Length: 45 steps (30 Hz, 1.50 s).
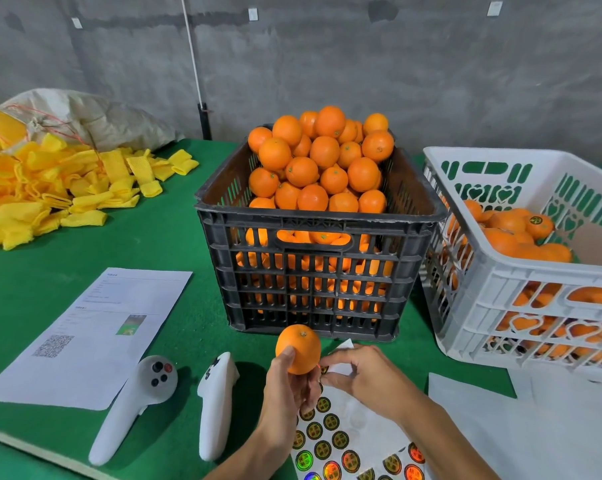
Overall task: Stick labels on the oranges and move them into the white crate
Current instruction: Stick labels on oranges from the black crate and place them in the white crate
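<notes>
My left hand point(287, 393) grips an orange point(298, 348) above the green table, in front of the black crate point(313, 258) heaped with unlabelled oranges point(318, 161). My right hand point(358, 374) is just right of that orange, its fingertips pinching a small round label point(324, 369) beside the fruit's lower right. A sheet of round shiny labels point(330, 441) lies below both hands. The white crate point(521, 282) stands at the right and holds several oranges point(516, 233), one showing a label on top.
Two white handheld controllers point(133, 407) point(216, 407) lie left of my hands. A printed paper sheet point(95, 334) lies further left. Yellow foam nets point(50, 188) and a sack point(95, 119) sit at the back left. White sheets point(521, 427) lie at the front right.
</notes>
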{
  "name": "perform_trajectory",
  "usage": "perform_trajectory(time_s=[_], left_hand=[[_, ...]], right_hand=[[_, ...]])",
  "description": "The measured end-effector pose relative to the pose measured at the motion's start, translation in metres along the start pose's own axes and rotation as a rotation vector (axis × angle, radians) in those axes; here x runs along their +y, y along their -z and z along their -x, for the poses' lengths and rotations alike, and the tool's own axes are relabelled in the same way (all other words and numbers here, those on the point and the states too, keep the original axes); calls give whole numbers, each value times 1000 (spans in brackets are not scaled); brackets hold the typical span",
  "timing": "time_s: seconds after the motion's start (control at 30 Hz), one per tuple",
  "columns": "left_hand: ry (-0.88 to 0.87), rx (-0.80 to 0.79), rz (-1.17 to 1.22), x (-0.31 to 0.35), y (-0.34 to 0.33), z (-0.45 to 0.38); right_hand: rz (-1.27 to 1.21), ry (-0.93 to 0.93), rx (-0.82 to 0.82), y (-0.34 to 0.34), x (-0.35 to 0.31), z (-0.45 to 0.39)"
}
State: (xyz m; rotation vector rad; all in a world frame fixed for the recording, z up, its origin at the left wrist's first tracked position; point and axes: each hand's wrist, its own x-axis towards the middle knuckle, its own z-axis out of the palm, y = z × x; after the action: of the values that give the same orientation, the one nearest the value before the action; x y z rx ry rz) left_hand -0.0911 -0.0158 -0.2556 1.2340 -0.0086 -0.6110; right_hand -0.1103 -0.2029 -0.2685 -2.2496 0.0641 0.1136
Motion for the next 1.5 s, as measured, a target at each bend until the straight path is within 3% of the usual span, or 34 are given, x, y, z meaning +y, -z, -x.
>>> perform_trajectory(time_s=[0.37,0.73,1.0,1.13,1.3,1.5], left_hand=[[-43,2,-46,0,0,0],[-34,-29,-68,-2,3,-1],[-41,-22,-95,0,0,-1],[-22,-2,-96,-2,0,-4],[-79,-13,-157,-5,1,-2],[-69,-23,-182,-1,0,0]], right_hand=[[-225,-105,4,-1,4,-2],[-204,-7,31,-1,-1,0],[-302,-20,325,5,-23,5],[-242,119,547,9,-38,13],[-275,238,422,5,-54,18],[-313,226,212,16,-57,26]])
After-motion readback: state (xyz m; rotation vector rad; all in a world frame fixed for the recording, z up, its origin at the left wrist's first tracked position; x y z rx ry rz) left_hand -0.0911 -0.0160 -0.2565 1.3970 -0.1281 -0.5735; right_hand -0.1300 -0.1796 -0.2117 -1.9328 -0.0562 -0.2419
